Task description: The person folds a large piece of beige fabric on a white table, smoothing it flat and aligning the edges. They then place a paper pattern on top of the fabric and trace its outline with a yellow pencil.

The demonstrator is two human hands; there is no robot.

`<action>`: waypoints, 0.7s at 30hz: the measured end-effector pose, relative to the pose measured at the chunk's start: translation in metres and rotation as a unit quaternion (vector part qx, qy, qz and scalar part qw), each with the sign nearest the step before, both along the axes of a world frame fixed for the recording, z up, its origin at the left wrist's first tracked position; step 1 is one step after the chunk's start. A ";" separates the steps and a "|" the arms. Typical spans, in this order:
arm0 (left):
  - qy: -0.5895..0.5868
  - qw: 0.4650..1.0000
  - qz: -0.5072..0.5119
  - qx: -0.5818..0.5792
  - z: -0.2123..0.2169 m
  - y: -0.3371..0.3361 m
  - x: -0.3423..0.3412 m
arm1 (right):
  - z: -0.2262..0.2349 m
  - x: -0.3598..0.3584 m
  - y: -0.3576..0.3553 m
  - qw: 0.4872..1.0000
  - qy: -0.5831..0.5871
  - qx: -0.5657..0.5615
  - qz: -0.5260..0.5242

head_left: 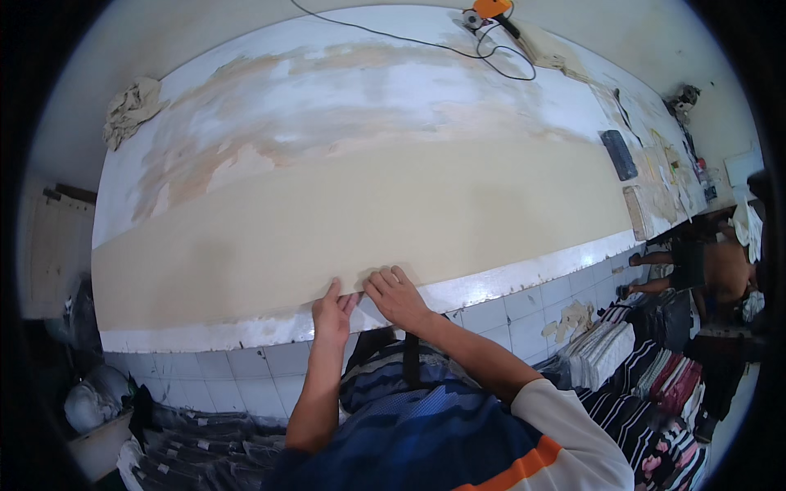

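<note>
A long, smooth beige sheet, cloth or paper, lies flat across the near half of a white worktable. At the middle of its near edge my two hands are close together. My left hand has its thumb on top and its fingers at the edge, pinching the sheet there. Just to the right, my right hand has its fingers bent over the same edge, gripping it. The undersides of the fingers are partly hidden.
An orange power cutter with a black cord lies at the far edge. A crumpled cloth rests at the far left. On the right are a dark block and a brown block. Folded garments are stacked on the floor near another person.
</note>
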State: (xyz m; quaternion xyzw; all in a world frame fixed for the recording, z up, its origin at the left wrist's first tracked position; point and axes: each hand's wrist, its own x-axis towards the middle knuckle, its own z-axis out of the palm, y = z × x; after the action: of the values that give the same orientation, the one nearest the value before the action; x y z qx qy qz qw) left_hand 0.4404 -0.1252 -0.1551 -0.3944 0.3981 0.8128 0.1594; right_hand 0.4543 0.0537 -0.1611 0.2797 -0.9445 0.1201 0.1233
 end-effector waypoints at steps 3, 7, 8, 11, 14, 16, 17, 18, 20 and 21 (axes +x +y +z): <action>0.017 0.998 0.021 -0.051 -0.001 -0.002 -0.004 | -0.001 0.002 0.025 0.996 0.028 0.009 -0.085; 0.027 0.994 0.011 -0.106 -0.009 -0.009 0.005 | -0.001 0.017 0.097 0.982 0.019 -0.046 -0.181; 0.012 0.995 -0.004 -0.103 -0.013 -0.010 0.007 | -0.002 0.021 0.112 0.980 0.048 -0.070 -0.178; -0.024 0.989 -0.016 -0.146 -0.021 -0.011 0.007 | -0.012 0.029 0.128 0.994 0.023 -0.044 -0.096; -0.057 0.982 0.001 -0.181 -0.024 -0.010 0.002 | -0.026 0.031 0.139 0.995 -0.024 -0.047 -0.084; -0.085 0.979 0.017 -0.186 -0.022 -0.007 -0.003 | -0.031 0.032 0.162 0.990 -0.032 -0.057 -0.125; -0.091 0.980 0.016 -0.177 -0.021 -0.004 -0.005 | -0.031 0.032 0.182 0.982 -0.034 -0.082 -0.165; -0.084 0.984 0.004 -0.155 -0.021 0.001 -0.006 | -0.031 0.031 0.203 0.971 -0.021 -0.079 -0.223; -0.064 0.990 -0.012 -0.126 -0.021 0.011 -0.003 | -0.027 0.031 0.257 0.952 0.026 -0.080 -0.296; -0.064 0.988 0.000 -0.140 -0.022 0.017 0.000 | -0.023 0.031 0.284 0.945 0.044 -0.082 -0.312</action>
State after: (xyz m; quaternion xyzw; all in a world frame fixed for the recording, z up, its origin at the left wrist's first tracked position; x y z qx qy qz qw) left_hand 0.4401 -0.1086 -0.1772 -0.4640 0.4965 0.7225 0.1276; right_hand 0.4854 0.3380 -0.1839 -0.0355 -0.9650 0.1407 0.2184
